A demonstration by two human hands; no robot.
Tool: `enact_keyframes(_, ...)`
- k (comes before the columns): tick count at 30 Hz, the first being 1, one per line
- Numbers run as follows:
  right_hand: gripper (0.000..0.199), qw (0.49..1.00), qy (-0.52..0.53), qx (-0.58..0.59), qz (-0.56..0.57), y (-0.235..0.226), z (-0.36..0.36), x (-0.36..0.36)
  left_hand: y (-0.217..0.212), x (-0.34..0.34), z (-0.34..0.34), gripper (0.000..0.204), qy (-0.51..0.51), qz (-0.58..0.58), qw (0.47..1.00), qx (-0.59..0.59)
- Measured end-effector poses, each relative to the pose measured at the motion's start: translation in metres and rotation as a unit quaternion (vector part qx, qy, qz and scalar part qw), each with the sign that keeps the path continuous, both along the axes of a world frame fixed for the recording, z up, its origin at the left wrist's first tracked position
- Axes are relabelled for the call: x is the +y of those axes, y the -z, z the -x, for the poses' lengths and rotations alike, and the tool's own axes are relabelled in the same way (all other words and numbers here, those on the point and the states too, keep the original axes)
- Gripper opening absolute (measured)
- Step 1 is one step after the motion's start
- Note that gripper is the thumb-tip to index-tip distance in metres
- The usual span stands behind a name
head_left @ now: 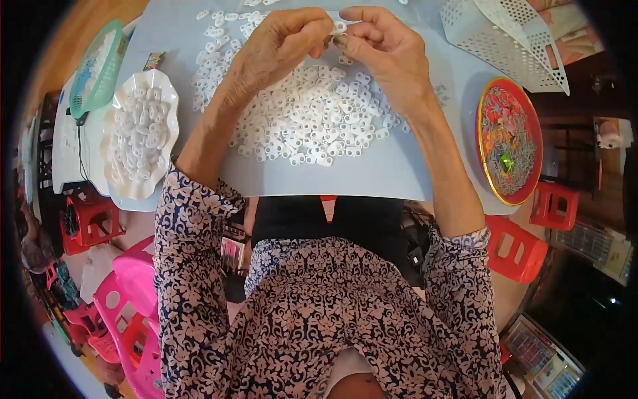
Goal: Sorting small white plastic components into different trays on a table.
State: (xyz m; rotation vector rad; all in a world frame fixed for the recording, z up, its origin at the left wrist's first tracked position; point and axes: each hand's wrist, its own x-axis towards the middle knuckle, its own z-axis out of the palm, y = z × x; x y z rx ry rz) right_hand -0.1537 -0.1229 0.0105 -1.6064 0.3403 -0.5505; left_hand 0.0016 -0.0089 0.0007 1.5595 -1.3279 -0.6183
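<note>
Pale blue-grey, the table [266,178] spreads beneath everything else, with a broad heap of white pieces [299,126] strewn over its middle. Next in size comes the white basket [492,40], full of holes and tilted at the far right. Near the right edge sits the red dish [537,143], gold-rimmed, with many small grey bits in it; opposite, at the left, the white dish [171,100] bears more white pieces, and the green basket [119,53] stands beyond it. Both hands meet over the heap's far side. The left hand [286,40] has its fingers curled close together, their tips hidden; the right hand [392,50] holds its forefinger apart from its thumb. Smallest of all, one white piece [339,27] shows between them, at the right thumb's tip; which hand grips it, I cannot tell. The step in hand appears to be close fingertip work on that single piece, and the next move seems to call for a light, steady pinch.
</note>
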Motion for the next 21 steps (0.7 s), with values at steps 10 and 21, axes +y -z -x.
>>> enact_keyframes(10, 0.030, 1.000, 0.010, 0.003, 0.018, 0.0010, -0.0009, -0.0009, -0.0004, -0.0010, 0.0004, 0.027, -0.003, 0.019, 1.000, -0.022)
enact_keyframes(21, 0.031, 1.000, 0.010, 0.007, 0.025, -0.0012, 0.0000, -0.0002, -0.0047, -0.0001, 0.0019, 0.029, 0.014, 0.001, 1.000, -0.014)
